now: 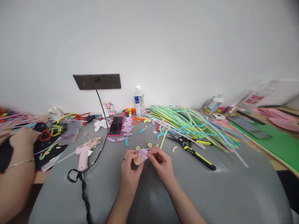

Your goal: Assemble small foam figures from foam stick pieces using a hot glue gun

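Left hand holds a lilac-topped roll above the desk, glue gun at nine o'clock. Right hand pinched narrow at roll's three o'clock; contents unclear. Likely shaping the edge; next calls for steady left support.

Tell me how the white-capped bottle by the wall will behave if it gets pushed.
The white-capped bottle stands upright and looks tall for its width, so a push near the cap would probably tip it. Its rounded sides suggest it might roll once down, though the pile of fuzzy stems alongside could check it on that side.
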Action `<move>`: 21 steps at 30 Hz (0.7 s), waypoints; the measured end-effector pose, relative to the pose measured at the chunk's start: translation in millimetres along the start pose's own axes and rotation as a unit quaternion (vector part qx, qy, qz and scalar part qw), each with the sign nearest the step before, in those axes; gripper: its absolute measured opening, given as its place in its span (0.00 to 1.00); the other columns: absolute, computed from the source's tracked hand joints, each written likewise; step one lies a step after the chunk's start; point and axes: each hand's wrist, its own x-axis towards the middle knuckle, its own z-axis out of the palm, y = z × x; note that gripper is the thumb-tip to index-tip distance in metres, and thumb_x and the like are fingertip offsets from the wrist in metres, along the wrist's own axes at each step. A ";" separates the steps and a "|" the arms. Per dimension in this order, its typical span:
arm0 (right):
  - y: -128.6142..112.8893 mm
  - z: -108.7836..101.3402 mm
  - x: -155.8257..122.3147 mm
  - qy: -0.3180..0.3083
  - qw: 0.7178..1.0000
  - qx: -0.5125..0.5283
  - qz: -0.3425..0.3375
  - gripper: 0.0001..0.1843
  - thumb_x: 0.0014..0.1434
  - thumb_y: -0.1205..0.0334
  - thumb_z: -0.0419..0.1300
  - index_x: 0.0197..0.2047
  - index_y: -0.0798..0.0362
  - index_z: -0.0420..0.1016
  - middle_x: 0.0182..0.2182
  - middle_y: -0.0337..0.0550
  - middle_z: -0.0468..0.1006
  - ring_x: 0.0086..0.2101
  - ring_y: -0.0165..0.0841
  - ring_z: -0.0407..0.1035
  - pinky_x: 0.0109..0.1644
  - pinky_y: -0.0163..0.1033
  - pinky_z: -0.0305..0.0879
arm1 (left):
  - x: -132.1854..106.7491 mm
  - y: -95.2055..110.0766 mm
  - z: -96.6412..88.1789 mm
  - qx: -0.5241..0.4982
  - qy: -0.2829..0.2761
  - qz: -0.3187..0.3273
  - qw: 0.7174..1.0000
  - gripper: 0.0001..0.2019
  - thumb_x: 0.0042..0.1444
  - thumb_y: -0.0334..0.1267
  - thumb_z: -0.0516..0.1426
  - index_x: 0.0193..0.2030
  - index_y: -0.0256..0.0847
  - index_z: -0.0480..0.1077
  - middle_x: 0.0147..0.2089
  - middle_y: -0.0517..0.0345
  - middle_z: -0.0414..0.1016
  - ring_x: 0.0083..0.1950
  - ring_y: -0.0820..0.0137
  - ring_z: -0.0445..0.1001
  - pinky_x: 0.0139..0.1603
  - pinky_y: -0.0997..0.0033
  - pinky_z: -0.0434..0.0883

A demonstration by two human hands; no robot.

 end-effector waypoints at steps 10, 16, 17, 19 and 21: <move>-3.5 1.3 -2.3 0.004 1.000 0.002 0.009 0.14 0.61 0.47 0.65 0.40 0.50 0.78 0.27 0.39 0.72 0.26 0.32 0.63 0.29 0.36 0.59 | -0.7 -0.6 1.0 -0.037 -0.001 -0.045 0.998 0.06 0.55 0.32 0.62 0.38 0.43 0.69 0.41 0.55 0.76 0.43 0.66 0.78 0.44 0.67 0.74; -5.0 -0.3 -0.3 -0.009 0.999 -0.011 -0.046 0.12 0.63 0.51 0.64 0.34 0.50 0.81 0.30 0.44 0.76 0.31 0.35 0.67 0.33 0.38 0.62 | 1.0 2.5 -0.2 -0.033 0.000 -0.032 0.999 0.06 0.55 0.33 0.63 0.36 0.43 0.69 0.36 0.58 0.74 0.38 0.67 0.77 0.41 0.69 0.74; -5.2 -0.5 -0.2 -0.008 0.999 -0.012 -0.049 0.12 0.63 0.51 0.64 0.34 0.50 0.82 0.30 0.44 0.76 0.31 0.35 0.67 0.33 0.39 0.62 | 1.3 2.9 -0.3 -0.031 0.002 -0.026 0.999 0.06 0.55 0.32 0.63 0.35 0.43 0.69 0.36 0.59 0.74 0.38 0.68 0.76 0.41 0.69 0.74; -5.6 -0.7 0.0 -0.006 0.999 -0.012 -0.050 0.11 0.63 0.52 0.64 0.34 0.50 0.82 0.30 0.44 0.76 0.31 0.35 0.68 0.34 0.39 0.62 | 1.7 3.3 -0.5 -0.028 0.004 -0.014 1.000 0.06 0.55 0.32 0.63 0.35 0.43 0.69 0.35 0.60 0.73 0.37 0.68 0.76 0.40 0.70 0.73; -6.0 -0.8 -0.2 -0.005 0.999 -0.010 -0.050 0.12 0.62 0.52 0.65 0.34 0.50 0.81 0.30 0.44 0.76 0.31 0.35 0.68 0.34 0.39 0.62 | 1.8 3.6 -0.5 -0.028 0.005 -0.007 1.000 0.06 0.55 0.31 0.63 0.35 0.43 0.69 0.35 0.60 0.73 0.37 0.69 0.75 0.39 0.71 0.73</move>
